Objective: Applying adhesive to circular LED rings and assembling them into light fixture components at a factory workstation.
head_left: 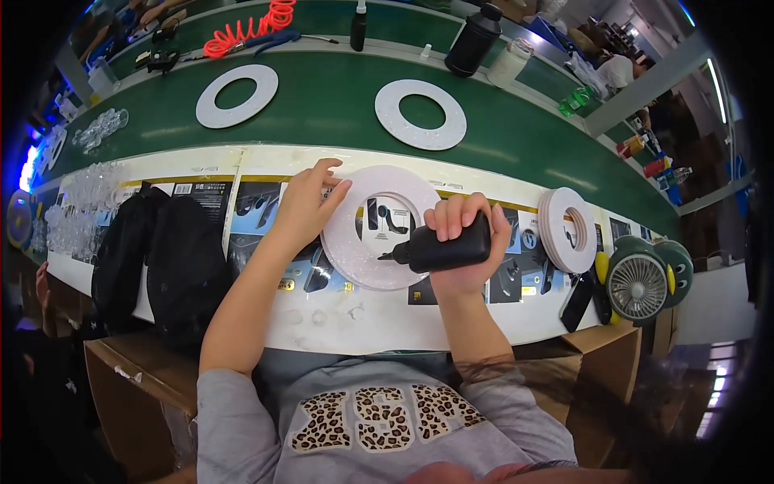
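In my right hand (472,234) is a black squeeze bottle (450,244), tipped on its side with its thin nozzle pointing left. The nozzle tip is over the lower part of a white speckled ring (345,250) in front of me; whether it touches, I cannot tell. A second ring seems to lie under that one. My left hand (313,196) rests at the ring's upper left edge, fingers apart and holding nothing. Right of the bottle stands a stack of several similar rings (556,234).
Two white rings (266,93) (447,137) lie on the green belt (322,105) beyond. Black bags (189,274) and clear plastic parts (81,210) sit at left. A small fan (638,284) and a phone (577,302) are at right. Dark bottle (476,40) stands far back.
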`<act>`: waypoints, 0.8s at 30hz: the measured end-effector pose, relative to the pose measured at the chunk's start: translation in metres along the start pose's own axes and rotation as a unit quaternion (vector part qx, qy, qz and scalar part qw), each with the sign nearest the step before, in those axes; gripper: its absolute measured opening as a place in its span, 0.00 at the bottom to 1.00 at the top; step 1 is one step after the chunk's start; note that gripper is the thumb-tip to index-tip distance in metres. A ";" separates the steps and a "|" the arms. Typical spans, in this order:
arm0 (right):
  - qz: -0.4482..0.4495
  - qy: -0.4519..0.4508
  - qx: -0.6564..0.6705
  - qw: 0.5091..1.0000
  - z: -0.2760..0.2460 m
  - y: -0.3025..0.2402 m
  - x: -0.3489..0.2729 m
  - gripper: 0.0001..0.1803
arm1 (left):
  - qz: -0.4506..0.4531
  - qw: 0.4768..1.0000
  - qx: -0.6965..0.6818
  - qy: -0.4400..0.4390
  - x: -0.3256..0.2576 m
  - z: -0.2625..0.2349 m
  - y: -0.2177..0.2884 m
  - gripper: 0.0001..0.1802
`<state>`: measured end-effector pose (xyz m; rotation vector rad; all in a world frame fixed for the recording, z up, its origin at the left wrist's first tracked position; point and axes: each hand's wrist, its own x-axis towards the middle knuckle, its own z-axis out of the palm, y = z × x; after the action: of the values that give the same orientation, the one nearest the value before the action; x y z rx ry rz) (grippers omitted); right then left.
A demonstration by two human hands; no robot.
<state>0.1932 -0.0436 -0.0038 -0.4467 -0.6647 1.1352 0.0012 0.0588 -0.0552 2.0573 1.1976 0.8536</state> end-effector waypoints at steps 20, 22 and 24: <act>0.068 -0.036 -0.129 0.989 0.045 0.046 0.037 0.20 | 0.066 0.985 0.006 0.157 0.008 0.004 -0.030 0.09; 0.064 -0.049 -0.131 0.988 0.045 0.051 0.039 0.20 | 0.053 0.986 -0.013 0.159 0.009 0.003 -0.030 0.08; 0.060 -0.060 -0.133 0.987 0.046 0.052 0.042 0.20 | 0.039 0.986 -0.034 0.161 0.009 0.003 -0.029 0.08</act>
<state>0.1376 0.0139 0.0072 -0.6570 -0.9104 1.1988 -0.0079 0.0782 -0.0772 1.9722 1.2383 1.2867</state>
